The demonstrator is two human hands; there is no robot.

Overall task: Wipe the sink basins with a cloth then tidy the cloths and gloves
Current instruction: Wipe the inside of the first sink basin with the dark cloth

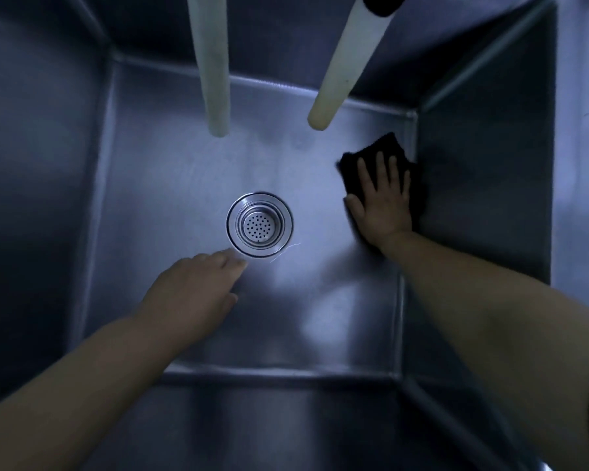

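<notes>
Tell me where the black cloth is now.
In the head view, the black cloth lies on the sink floor, under the flat right hand, against the right wall.

Under my right hand (381, 202) lies the black cloth (385, 149), flat on the floor of the steel sink basin (170, 185), its far edge showing past my spread fingertips, its right edge against the wall. The round perforated drain (259, 225) sits just beyond my left hand (194, 287).
</notes>
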